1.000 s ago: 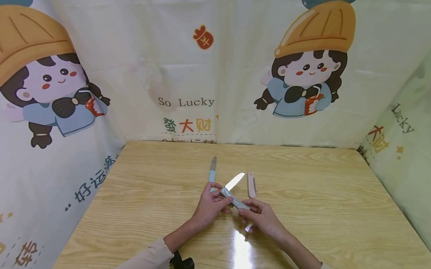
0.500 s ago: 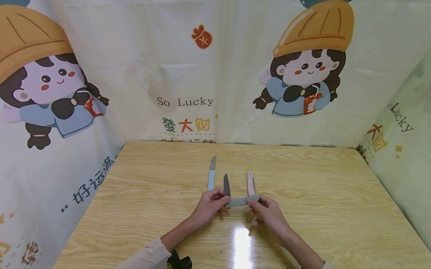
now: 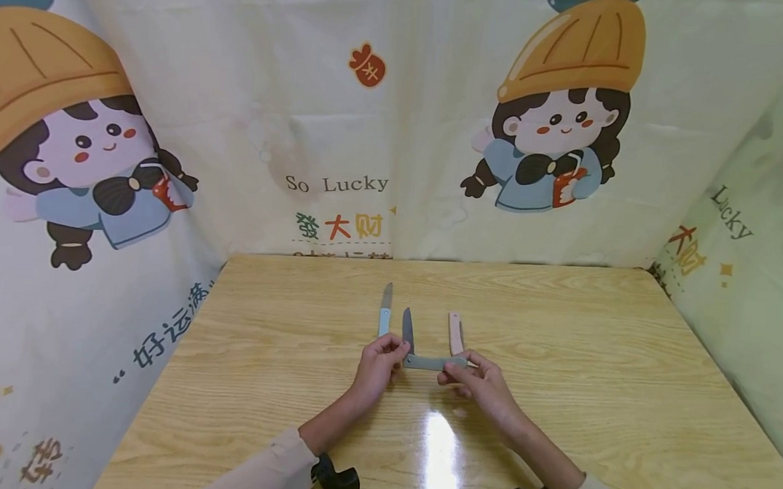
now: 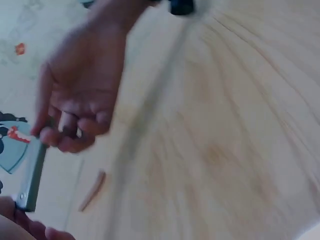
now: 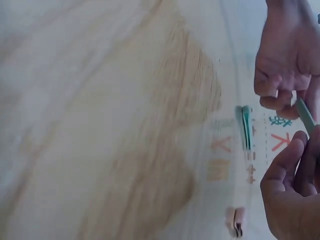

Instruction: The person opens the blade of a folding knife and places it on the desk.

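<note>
A grey-green folding knife (image 3: pixel 428 363) is held between my two hands over the table, its handle lying crosswise. Its blade (image 3: pixel 408 329) is swung out about square to the handle and points away from me. At the pivot end, my left hand (image 3: pixel 374 371) pinches the knife between thumb and fingers. My right hand (image 3: pixel 490 395) grips the other end of the handle. Beyond the left hand lies a light-blue folding knife (image 3: pixel 384 321) with its blade out. A pink folding knife (image 3: pixel 455 333) lies behind the right hand, its blade folded against the handle.
The wooden table (image 3: pixel 263 326) runs back to a printed cloth (image 3: pixel 432 217), which also hangs along both sides. A bright light reflection (image 3: pixel 441 458) lies on the tabletop between the forearms. Black wrist gear (image 3: pixel 337 479) sits near each sleeve.
The grey-green knife has turned from a slant to nearly level across, its blade swinging from up-right to pointing away. Both hands keep hold of it; the other knives stay put.
</note>
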`<state>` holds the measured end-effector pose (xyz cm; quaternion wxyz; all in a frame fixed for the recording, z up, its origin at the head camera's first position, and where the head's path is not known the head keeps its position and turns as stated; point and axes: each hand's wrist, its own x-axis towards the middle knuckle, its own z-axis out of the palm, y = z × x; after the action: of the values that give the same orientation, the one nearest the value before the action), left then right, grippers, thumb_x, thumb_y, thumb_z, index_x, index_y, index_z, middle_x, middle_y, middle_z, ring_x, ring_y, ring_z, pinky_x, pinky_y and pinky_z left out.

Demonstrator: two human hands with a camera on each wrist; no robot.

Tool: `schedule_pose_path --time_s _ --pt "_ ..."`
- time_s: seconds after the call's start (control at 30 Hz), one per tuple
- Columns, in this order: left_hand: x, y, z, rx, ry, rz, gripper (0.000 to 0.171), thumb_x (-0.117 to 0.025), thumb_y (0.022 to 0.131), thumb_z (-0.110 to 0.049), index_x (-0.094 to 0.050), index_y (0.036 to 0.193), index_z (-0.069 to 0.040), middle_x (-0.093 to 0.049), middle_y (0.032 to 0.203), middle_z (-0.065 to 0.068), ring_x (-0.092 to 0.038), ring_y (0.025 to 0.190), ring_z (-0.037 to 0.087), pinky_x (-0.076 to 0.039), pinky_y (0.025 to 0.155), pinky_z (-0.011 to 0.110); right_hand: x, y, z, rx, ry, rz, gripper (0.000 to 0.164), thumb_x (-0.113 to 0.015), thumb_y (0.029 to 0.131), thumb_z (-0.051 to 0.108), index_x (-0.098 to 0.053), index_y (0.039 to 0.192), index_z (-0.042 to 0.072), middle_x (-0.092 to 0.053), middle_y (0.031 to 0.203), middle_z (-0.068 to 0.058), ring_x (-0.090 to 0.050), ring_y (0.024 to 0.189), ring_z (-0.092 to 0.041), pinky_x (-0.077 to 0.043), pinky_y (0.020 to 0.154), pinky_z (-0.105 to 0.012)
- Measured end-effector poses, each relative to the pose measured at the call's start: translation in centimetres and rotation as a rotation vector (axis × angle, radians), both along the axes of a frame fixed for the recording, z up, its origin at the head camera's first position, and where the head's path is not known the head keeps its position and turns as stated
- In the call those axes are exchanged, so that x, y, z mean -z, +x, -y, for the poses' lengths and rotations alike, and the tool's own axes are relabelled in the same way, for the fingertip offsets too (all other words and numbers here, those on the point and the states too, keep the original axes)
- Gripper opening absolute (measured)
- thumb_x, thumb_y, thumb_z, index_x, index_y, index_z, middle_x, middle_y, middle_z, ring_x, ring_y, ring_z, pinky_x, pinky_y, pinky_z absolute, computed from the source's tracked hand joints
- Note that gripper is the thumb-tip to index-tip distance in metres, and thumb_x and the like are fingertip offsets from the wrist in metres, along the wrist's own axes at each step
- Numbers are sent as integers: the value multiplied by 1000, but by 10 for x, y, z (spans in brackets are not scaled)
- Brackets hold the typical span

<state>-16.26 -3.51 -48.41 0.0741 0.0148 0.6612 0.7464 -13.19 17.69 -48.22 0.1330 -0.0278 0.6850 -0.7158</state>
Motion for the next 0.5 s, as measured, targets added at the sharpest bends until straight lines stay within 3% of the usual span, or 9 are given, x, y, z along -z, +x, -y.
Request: schedule_pose_path --time_s 0.13,0.2,0.3,0.5 --pt "-3 -4 -5 -50 133 159 18 -63 102 -20 -63 88 -8 -49 81 -1 -43 72 14 -37 60 27 -1 -1 4 2 -38 8 26 -62 104 21 -54 112 -3 -73 102 -19 -72 96 -25 -55 84 -38" --pt "-3 -6 -6 -44 158 181 16 -63 102 -21 -65 90 -10 -51 84 -1 -44 75 15 -38 62 28 0 -2 5 5 -42 18 25 -61 104 21 -54 112 -2 -74 103 -17 -72 94 -24 -55 83 -37" --pt "-3 -12 -3 -2 154 147 14 -62 102 -18 -68 98 -6 -61 96 2 -48 81 16 -42 67 29 0 -1 4 -4 -40 17 25 -60 105 22 -53 112 -2 -74 103 -16 -72 95 -26 -54 84 -37" --pt "-6 -25 6 81 21 -37 27 -64 102 -13 -68 114 11 -67 122 19 -56 84 13 -48 72 28 3 0 -3 -34 2 27 27 -59 105 24 -56 110 -3 -74 103 -18 -69 98 -30 -54 81 -37"
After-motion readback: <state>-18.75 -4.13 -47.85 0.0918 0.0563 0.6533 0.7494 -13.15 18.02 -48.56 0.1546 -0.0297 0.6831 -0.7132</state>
